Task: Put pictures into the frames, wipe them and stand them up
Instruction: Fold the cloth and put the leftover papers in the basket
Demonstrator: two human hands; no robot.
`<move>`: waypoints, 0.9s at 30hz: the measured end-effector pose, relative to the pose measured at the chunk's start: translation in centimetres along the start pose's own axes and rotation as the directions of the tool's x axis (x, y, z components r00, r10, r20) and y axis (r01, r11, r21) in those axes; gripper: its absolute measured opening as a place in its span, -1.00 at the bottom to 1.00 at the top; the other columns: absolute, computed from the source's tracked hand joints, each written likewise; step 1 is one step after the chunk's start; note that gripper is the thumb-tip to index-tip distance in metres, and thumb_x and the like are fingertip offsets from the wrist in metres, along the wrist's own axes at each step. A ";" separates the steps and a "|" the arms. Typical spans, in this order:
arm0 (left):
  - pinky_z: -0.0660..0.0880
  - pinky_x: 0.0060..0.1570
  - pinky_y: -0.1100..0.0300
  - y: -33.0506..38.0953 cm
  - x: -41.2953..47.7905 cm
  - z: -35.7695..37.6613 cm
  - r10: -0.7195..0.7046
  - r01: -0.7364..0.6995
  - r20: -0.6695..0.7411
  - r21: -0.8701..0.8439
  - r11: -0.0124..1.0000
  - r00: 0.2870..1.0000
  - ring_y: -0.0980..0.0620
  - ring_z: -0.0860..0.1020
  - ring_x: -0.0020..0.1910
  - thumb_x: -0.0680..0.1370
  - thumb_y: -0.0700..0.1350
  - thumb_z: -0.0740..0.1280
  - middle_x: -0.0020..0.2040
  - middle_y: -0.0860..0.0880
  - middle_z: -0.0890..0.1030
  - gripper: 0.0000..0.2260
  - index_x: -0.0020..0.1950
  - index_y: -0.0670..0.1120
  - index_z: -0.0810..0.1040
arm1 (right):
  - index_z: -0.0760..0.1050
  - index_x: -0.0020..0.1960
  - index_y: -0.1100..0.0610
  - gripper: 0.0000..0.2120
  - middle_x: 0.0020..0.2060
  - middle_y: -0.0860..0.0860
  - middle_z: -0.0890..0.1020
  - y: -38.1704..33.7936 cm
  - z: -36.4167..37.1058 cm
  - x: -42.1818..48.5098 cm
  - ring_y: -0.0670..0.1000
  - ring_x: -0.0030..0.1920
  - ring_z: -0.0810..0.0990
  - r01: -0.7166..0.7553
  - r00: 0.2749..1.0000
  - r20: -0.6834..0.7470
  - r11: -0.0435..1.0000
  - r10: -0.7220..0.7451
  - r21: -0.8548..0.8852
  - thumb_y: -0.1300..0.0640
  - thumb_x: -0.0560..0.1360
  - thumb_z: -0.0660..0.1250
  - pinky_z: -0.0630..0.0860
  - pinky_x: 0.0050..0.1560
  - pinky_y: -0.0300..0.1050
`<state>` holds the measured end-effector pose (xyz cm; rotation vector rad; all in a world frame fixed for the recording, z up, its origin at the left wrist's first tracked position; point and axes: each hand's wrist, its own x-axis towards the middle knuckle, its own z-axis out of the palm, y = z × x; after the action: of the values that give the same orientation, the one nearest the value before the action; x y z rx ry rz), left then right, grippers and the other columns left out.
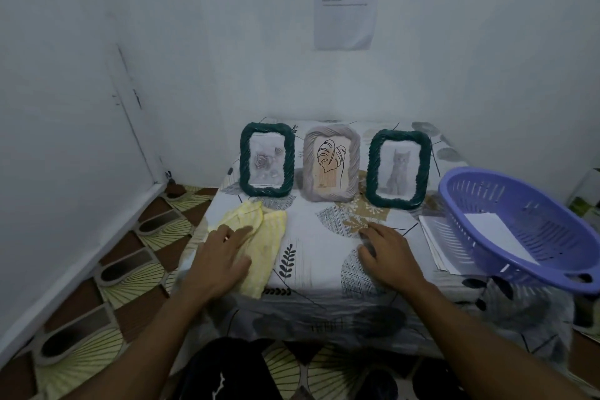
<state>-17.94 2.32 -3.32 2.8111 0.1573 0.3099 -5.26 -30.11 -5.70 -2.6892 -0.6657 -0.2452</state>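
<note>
Three picture frames stand upright in a row at the back of the small table (311,253). The left green frame (267,160) holds a rose picture. The grey frame (331,164) in the middle shows a leaf drawing. The right green frame (398,169) holds a cat picture. A yellow cloth (263,237) lies flat at the table's front left. My left hand (220,260) rests palm down on the cloth, fingers spread. My right hand (388,253) lies flat on the patterned tablecloth, holding nothing.
A purple plastic basket (526,227) with a white paper inside sits tilted at the table's right edge, on a stack of papers (433,237). Walls close in behind and on the left. A printed sheet (345,0) hangs on the back wall. Patterned floor (130,269) lies to the left.
</note>
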 end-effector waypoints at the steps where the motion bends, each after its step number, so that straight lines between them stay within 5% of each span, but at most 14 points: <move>1: 0.42 0.06 -0.01 -0.5 -0.6 -0.5 0.072 -0.069 0.092 -0.028 0.997 0.993 -0.07 0.41 0.10 0.31 0.25 0.10 0.10 -0.01 0.35 -0.30 0.44 0.11 0.32 | 0.46 0.33 0.10 -0.61 0.32 0.05 0.50 0.0 -0.1 -0.1 0.06 0.31 0.43 0.004 1.000 -0.001 1.000 -0.004 -0.004 0.01 0.54 0.24 0.30 0.36 0.01; 5: 0.42 -0.06 0.17 -1.3 -1.1 -1.6 0.201 -0.212 0.297 0.003 0.977 0.933 -0.01 0.40 0.04 0.34 -0.11 0.34 0.24 -0.05 0.25 -0.36 0.43 0.04 0.34 | 0.43 0.33 0.04 -0.62 0.32 0.00 0.47 -0.5 -0.3 -0.6 0.05 0.32 0.39 -0.039 0.999 0.005 0.999 0.039 -0.021 0.01 0.53 0.23 0.27 0.34 0.06; 8: 0.31 -0.28 0.35 0.3 0.1 -1.5 0.180 -0.161 0.201 -0.109 0.981 0.963 0.03 0.45 -0.21 0.43 -0.34 0.31 0.22 -0.10 0.33 -0.63 0.20 -0.10 0.54 | 0.41 0.35 0.02 -0.61 0.31 0.00 0.48 -1.8 -0.4 -0.7 0.05 0.30 0.39 -0.021 1.000 0.020 1.000 0.021 -0.007 0.02 0.53 0.22 0.28 0.30 0.06; 10: 0.32 -0.20 0.46 2.0 1.3 -1.8 0.123 -0.096 0.096 -0.248 0.964 0.988 0.09 0.45 -0.20 0.45 -0.32 0.37 0.13 -0.08 0.40 -0.77 0.05 -0.09 0.60 | 0.42 0.34 0.02 -0.63 0.30 0.00 0.49 -2.9 -0.7 -0.7 0.04 0.30 0.38 0.026 1.000 0.007 0.998 -0.027 0.049 0.01 0.55 0.21 0.30 0.28 0.04; 14: 0.51 0.05 0.15 6.4 3.8 -2.5 0.012 0.019 0.058 -0.516 0.856 0.998 -0.05 0.52 -0.01 0.44 -0.26 0.46 0.09 -0.05 0.49 -0.83 -0.05 -0.03 0.62 | 0.45 0.28 -0.03 -0.63 0.23 -0.06 0.49 -6.1 -1.5 -1.1 -0.03 0.26 0.40 0.160 0.986 0.010 0.963 -0.166 0.218 -0.08 0.50 0.30 0.37 0.27 -0.01; 18: 0.53 -0.12 0.15 10.3 5.9 -2.9 -0.084 0.133 0.104 -0.676 0.725 0.991 -0.02 0.53 0.00 0.44 -0.28 0.45 0.14 -0.07 0.53 -0.83 -0.09 -0.01 0.64 | 0.34 0.21 -0.11 -0.40 0.12 -0.13 0.44 -9.1 -1.0 -2.3 -0.10 0.07 0.43 0.137 0.987 0.040 0.936 -0.158 0.326 -0.32 0.28 0.39 0.50 -0.05 -0.08; 22: 0.54 -0.04 0.11 11.6 6.8 -3.1 -0.123 0.203 0.162 -0.743 0.637 0.979 -0.08 0.54 0.08 0.45 -0.32 0.43 0.20 -0.11 0.54 -0.82 -0.08 -0.04 0.63 | 0.40 -0.06 -0.03 -0.83 -0.11 -0.09 0.53 -9.5 -0.7 -1.9 -0.05 -0.14 0.50 0.020 0.990 -0.137 0.898 0.045 0.440 0.10 0.45 0.38 0.53 -0.17 0.00; 27: 0.38 0.28 0.00 10.3 6.5 -3.6 0.051 -0.004 0.097 -0.432 0.902 0.994 -0.07 0.35 0.29 0.44 -0.07 0.48 0.36 -0.07 0.30 -0.63 0.23 0.03 0.54 | 0.52 -0.14 0.05 -0.86 -0.26 -0.08 0.59 -7.9 -3.6 0.2 -0.11 -0.21 0.57 -0.021 0.978 -0.156 0.804 0.140 0.594 0.28 0.48 0.35 0.56 -0.17 -0.17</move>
<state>-11.63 -5.47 4.52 2.3809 0.0193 0.1736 -9.15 -24.86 0.02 -2.0513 -0.4650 -0.2257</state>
